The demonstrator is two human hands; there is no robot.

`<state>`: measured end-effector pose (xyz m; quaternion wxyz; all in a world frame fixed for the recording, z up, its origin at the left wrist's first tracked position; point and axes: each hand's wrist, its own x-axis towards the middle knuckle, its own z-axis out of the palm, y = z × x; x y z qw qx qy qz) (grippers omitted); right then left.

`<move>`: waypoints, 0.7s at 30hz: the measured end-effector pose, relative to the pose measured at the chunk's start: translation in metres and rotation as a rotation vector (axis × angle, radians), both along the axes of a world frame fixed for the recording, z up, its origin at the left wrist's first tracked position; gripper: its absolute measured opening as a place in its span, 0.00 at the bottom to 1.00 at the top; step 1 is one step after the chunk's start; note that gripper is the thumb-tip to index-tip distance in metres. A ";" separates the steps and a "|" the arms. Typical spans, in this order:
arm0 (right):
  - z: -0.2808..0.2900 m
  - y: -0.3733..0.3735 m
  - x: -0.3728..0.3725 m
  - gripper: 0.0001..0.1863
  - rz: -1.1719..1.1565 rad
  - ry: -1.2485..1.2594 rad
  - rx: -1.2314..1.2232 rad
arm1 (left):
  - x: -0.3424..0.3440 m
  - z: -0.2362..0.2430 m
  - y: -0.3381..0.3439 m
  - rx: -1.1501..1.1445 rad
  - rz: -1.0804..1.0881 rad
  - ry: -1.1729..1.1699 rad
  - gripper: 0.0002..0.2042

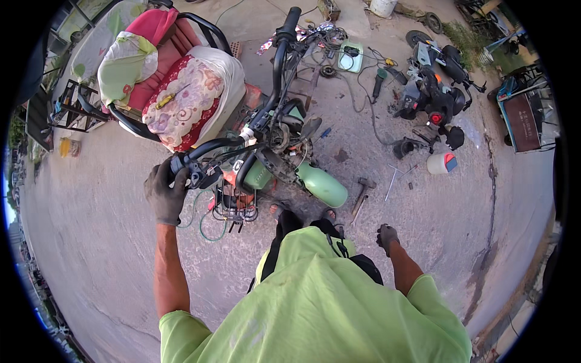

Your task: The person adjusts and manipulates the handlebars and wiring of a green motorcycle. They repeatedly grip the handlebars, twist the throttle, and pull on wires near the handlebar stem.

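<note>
My left hand [166, 192], in a dark grey glove, is closed round the near end of a black handlebar [212, 145]. The handlebar belongs to a partly stripped three-wheeled vehicle with bare wiring and a green front mudguard [324, 185]. At my right side, away from the vehicle, my right hand [387, 236] wears a similar glove. Its fingers are curled in, and whatever they may hold is hidden. Nearest to it on the ground are a hammer [363, 192] and a T-shaped wrench [393, 179].
A cushioned seat [175, 103] with a yellow-handled screwdriver [166, 101] on it stands at the left. A dark scooter [442, 91], a white bucket [440, 163], a green angle grinder [379, 83] and loose cables lie or stand at the right. Near my feet is a black wire rack [235, 206].
</note>
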<state>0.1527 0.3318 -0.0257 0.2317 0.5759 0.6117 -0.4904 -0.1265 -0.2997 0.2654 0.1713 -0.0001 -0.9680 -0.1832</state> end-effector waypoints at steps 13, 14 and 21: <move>0.002 0.078 0.137 0.18 -0.091 0.001 -0.263 | -0.009 -0.001 -0.021 0.219 -0.084 -0.173 0.18; 0.005 0.081 0.133 0.18 -0.064 0.018 -0.276 | -0.005 0.008 0.000 0.144 0.001 -0.118 0.18; -0.008 0.154 0.146 0.17 -0.297 0.070 -0.294 | 0.020 0.035 0.136 0.125 -0.231 -0.019 0.16</move>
